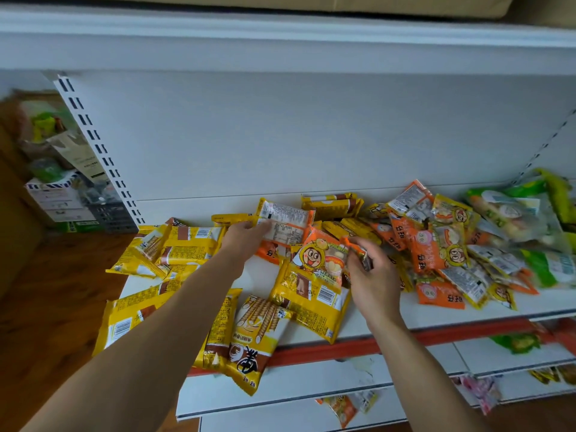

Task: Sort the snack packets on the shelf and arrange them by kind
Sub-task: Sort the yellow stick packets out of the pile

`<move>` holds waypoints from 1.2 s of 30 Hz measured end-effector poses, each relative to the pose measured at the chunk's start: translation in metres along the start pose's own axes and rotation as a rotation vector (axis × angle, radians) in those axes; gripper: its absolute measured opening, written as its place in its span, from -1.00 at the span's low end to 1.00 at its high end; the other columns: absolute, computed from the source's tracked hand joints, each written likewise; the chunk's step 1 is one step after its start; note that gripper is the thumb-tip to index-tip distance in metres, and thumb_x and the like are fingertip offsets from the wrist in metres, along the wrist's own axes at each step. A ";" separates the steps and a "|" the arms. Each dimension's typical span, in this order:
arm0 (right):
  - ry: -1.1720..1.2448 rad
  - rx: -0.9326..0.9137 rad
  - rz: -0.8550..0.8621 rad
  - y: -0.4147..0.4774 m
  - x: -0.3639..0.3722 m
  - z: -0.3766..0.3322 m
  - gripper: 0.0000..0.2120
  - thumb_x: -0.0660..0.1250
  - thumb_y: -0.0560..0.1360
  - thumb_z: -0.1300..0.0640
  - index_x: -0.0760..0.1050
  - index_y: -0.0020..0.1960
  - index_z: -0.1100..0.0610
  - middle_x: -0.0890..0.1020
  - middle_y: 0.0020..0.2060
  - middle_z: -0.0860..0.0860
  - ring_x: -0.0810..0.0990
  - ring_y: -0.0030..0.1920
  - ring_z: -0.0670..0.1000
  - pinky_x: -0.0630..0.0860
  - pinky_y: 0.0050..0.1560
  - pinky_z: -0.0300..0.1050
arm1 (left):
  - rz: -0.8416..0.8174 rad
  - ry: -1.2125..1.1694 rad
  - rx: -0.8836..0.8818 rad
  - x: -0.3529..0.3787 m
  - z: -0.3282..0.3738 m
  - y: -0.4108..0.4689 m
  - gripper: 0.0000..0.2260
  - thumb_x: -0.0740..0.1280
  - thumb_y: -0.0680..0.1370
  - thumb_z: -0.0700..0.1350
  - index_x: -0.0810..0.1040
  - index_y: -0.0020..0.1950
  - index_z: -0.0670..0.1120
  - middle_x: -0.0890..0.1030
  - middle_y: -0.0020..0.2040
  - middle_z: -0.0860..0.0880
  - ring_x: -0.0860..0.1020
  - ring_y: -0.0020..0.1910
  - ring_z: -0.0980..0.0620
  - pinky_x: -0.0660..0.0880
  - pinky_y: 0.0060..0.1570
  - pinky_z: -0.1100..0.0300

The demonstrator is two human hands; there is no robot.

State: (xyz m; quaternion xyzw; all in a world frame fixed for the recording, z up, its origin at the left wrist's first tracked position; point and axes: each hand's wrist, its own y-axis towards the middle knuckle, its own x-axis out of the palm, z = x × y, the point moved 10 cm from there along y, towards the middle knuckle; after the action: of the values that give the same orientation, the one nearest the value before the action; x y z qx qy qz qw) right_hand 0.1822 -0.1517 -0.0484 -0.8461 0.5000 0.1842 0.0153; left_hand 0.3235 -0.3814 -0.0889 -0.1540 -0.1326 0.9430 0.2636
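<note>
A white shelf (pixel 436 313) carries mixed snack packets. Yellow wafer-roll packets (pixel 258 332) lie heaped at the left and front, some hanging over the edge. Orange packets (pixel 427 254) with a cartoon face fill the middle right, and green packets (pixel 514 213) lie at the far right. My left hand (pixel 246 241) grips the corner of an orange packet (pixel 286 226) lying back side up. My right hand (pixel 371 275) pinches the edge of an orange cartoon packet (pixel 324 257) that rests on a yellow one.
The shelf's white back panel (pixel 311 135) rises behind the packets. A red price strip (pixel 343 347) runs along the front edge. Lower shelves (pixel 311 388) hold a few more packets. Boxes and bags (pixel 62 188) stand on the wooden floor at the left.
</note>
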 end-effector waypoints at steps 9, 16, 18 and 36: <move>0.031 0.030 0.052 0.007 -0.008 0.003 -0.79 0.27 0.61 0.09 0.50 0.02 -0.25 0.58 -0.10 -0.29 0.57 -0.05 -0.23 0.48 -0.18 -0.25 | 0.202 0.197 0.442 -0.012 0.055 -0.022 -0.71 0.32 0.57 -0.05 0.51 -0.24 -0.23 0.42 -0.43 -0.07 0.25 -0.49 0.11 0.16 -0.48 0.19; 0.144 0.022 0.143 0.013 -0.034 0.005 -0.70 0.29 0.59 0.15 0.49 -0.08 -0.29 0.54 -0.24 -0.53 0.47 -0.15 -0.54 0.39 -0.29 -0.57 | 0.352 0.271 0.771 -0.005 0.102 -0.068 -0.89 0.39 0.52 -0.15 0.69 -0.02 -0.12 0.52 -0.03 0.09 0.41 -0.11 0.28 0.26 -0.21 0.54; 0.140 0.017 0.143 0.018 -0.044 0.007 -0.68 0.29 0.59 0.14 0.48 -0.11 -0.31 0.54 -0.24 -0.54 0.51 -0.16 -0.48 0.43 -0.27 -0.50 | 0.366 0.278 0.825 0.008 0.114 -0.077 -0.89 0.40 0.51 -0.16 0.68 0.00 -0.13 0.52 -0.02 0.10 0.40 -0.08 0.32 0.25 -0.17 0.60; 0.135 -0.262 0.548 0.142 -0.254 0.025 -0.77 0.30 0.53 0.23 0.60 0.10 -0.03 0.66 -0.01 -0.08 0.60 0.02 -0.16 0.50 0.00 -0.33 | 0.245 0.093 1.049 0.249 0.170 -0.108 -0.74 0.29 0.54 -0.29 0.54 0.22 -0.12 0.49 0.11 0.07 0.50 0.15 0.02 0.48 0.15 0.16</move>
State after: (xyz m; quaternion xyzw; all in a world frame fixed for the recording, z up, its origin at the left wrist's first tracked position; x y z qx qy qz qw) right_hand -0.0562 -0.0044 0.0334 -0.6849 0.6814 0.1877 -0.1771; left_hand 0.1091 -0.1873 0.0474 -0.0578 0.3870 0.8986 0.1986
